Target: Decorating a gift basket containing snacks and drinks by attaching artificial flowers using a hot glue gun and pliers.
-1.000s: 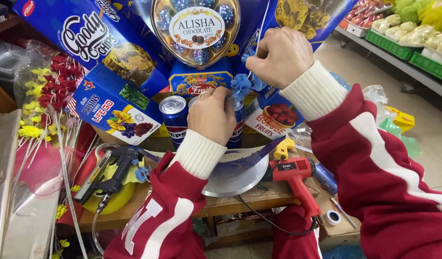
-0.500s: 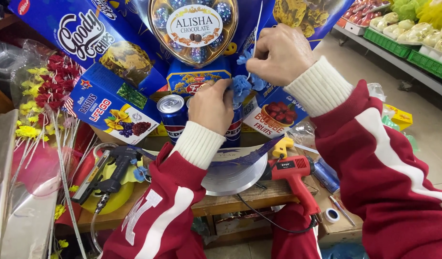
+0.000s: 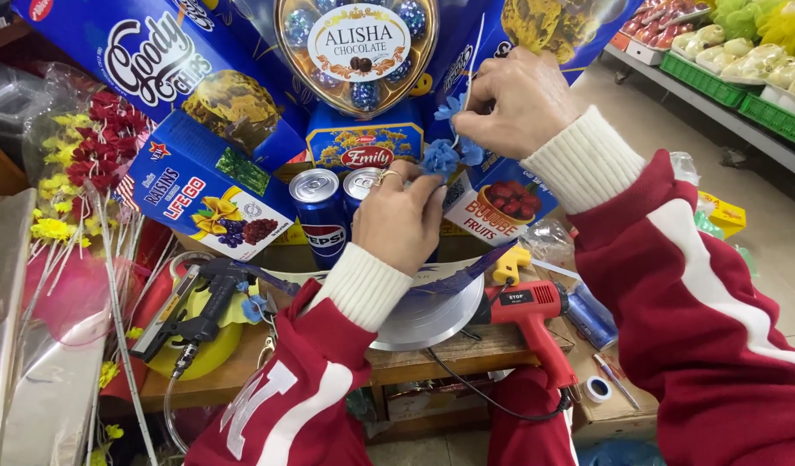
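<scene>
Cluttered wooden workbench, shop shelves

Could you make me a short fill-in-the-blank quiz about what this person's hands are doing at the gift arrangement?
1. Both hands work on small ___ fabric flowers.
2. The left hand wears a ___ on one finger.
3. Beside the left hand stand two drink ___.
4. The red tool lies on the wooden ___.

Missing words: blue; ring; cans; table

Below the heart-shaped chocolate box stand two blue cans; three blue paper flowers sit just right; two hands work.
</scene>
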